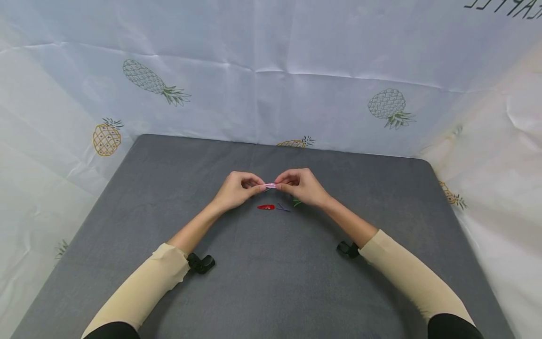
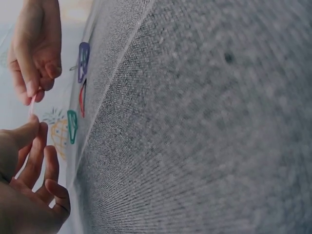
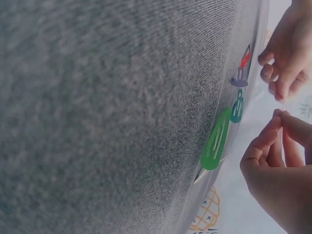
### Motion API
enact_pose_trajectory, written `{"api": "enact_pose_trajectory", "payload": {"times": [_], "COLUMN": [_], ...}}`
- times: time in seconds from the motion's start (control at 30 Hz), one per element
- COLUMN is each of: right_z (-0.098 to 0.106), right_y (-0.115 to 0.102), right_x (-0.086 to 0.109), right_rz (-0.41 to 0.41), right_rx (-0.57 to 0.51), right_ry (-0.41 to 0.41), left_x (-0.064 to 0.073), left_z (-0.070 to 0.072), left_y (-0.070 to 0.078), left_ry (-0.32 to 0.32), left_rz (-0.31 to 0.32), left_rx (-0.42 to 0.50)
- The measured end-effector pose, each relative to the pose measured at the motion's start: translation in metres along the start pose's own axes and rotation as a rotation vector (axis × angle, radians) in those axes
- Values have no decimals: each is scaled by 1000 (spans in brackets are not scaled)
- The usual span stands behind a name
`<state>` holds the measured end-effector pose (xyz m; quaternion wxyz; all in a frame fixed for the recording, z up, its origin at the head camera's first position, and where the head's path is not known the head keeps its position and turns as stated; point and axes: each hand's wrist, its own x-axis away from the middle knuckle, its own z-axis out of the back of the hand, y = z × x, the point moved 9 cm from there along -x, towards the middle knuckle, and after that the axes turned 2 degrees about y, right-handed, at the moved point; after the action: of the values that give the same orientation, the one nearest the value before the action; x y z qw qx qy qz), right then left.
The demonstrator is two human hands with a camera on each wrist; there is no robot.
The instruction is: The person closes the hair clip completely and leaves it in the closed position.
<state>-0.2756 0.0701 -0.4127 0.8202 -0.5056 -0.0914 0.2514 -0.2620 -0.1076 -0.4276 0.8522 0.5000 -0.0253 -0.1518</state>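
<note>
Between my two hands, above the table, is a pink snap hair clip (image 1: 270, 186). My left hand (image 1: 240, 189) pinches its left end between thumb and fingertips. At the other end, the thumb and fingertips of my right hand (image 1: 301, 186) pinch it too. On the table below lie a red hair clip (image 1: 266, 207), a purple hair clip (image 2: 83, 62) and a green hair clip (image 3: 215, 141). A teal hair clip (image 3: 237, 106) shows in the right wrist view. The fingertips cover both ends of the pink clip.
A grey cloth-covered table (image 1: 271, 273) spreads under both arms. Behind it hangs a pale curtain (image 1: 271, 103) printed with pineapples, and it continues down both sides. Black wrist cameras (image 1: 202, 263) are strapped to the forearms, low over the table.
</note>
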Motion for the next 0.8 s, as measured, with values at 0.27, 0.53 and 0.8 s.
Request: {"api": "enact_pose_trajectory", "payload": {"times": [0.27, 0.53, 0.8], "right_z": [0, 0, -3], "right_y": [2, 3, 6], "right_x": [0, -1, 0], "right_rz": [-47, -32, -23], "right_rx": [-18, 4, 108], "right_ry": [-17, -17, -9], "left_x": [0, 0, 1], "left_z": [1, 1, 2], "left_y": [0, -2, -4], "left_ry": [-3, -13, -20], "left_rz": [-14, -5, -5], "left_rx": [-4, -13, -42]}}
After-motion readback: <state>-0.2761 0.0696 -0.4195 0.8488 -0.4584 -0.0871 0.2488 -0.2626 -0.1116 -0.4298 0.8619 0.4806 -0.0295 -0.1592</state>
